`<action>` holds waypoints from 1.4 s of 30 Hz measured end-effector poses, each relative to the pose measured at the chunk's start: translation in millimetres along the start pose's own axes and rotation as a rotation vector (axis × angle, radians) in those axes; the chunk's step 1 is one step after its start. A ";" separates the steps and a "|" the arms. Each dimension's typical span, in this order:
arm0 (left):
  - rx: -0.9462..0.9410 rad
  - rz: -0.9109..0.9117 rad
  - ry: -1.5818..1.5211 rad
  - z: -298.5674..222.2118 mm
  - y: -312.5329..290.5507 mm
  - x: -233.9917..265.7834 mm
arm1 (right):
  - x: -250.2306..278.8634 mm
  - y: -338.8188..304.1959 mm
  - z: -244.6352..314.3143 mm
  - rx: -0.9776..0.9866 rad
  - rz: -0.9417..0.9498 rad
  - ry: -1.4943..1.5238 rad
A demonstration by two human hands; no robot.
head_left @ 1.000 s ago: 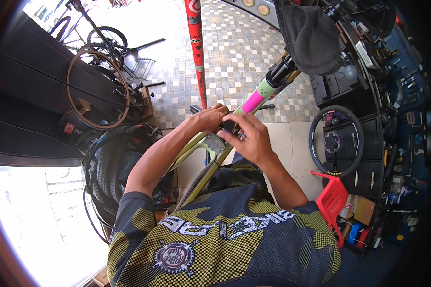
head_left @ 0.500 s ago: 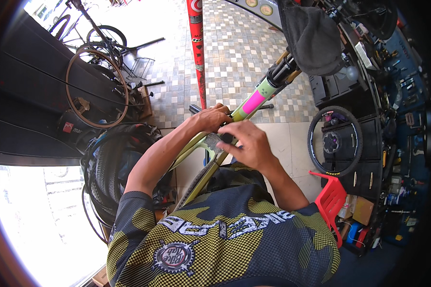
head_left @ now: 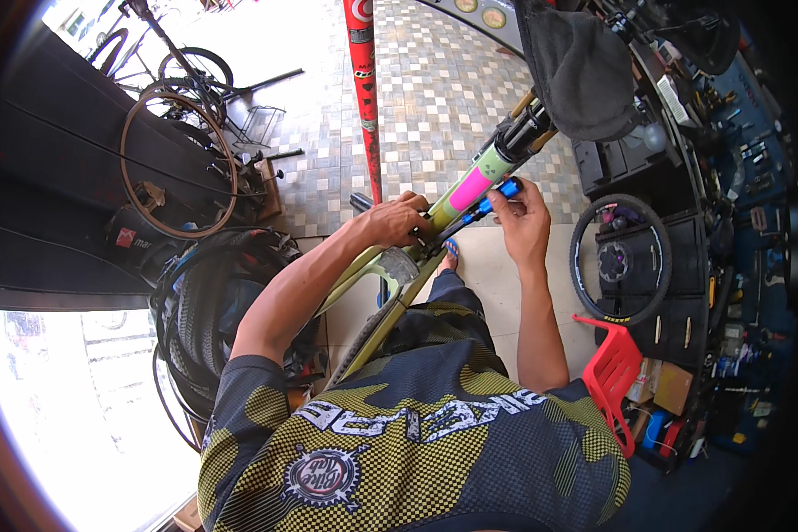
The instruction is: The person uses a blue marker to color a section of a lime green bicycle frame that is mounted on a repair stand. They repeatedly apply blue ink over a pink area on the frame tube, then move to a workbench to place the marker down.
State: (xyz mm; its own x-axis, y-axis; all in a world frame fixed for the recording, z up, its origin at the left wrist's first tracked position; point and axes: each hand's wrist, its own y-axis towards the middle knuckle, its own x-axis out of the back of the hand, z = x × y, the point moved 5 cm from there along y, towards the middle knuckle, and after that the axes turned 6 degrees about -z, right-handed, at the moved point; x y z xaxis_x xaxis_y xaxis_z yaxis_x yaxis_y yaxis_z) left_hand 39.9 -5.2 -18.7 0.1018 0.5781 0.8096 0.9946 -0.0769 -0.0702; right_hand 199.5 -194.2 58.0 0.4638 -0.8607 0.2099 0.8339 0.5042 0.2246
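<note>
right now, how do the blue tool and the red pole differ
The blue tool looks shorter than the red pole. The tool slants up to the right, while the pole runs nearly straight up the picture. The right hand holds the tool but not the pole. Both are narrow and straight.

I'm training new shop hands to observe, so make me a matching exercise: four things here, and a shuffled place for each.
Things
1. Slim blue-and-black tool
2. Green bicycle frame with a pink band
3. Red plastic chair
4. Thin brown hoop-shaped rim

Places
A. Upper left of the picture
B. In the right hand
C. Partly under the left hand
D. Below the round black tyre

Pairs: 1-B, 2-C, 3-D, 4-A
</note>
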 end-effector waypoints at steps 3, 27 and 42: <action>-0.019 0.008 0.018 1.0 0.1 -0.7 | 3.3 16.4 -31.1 -0.153 -0.002 0.059; -0.024 0.023 -0.017 3.9 4.1 -2.3 | -14.2 -44.0 45.0 0.178 0.125 0.014; -0.028 0.011 -0.031 -0.5 2.0 1.6 | -14.0 -25.7 37.7 0.112 0.101 0.013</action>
State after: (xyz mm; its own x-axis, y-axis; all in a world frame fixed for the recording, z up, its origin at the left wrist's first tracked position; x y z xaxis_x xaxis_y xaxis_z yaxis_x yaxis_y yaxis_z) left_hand 42.0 -4.8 -17.3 0.1141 0.6017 0.7905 0.9924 -0.1058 -0.0627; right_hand 160.2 -192.4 85.1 0.5485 -0.8054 0.2246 0.7443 0.5927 0.3078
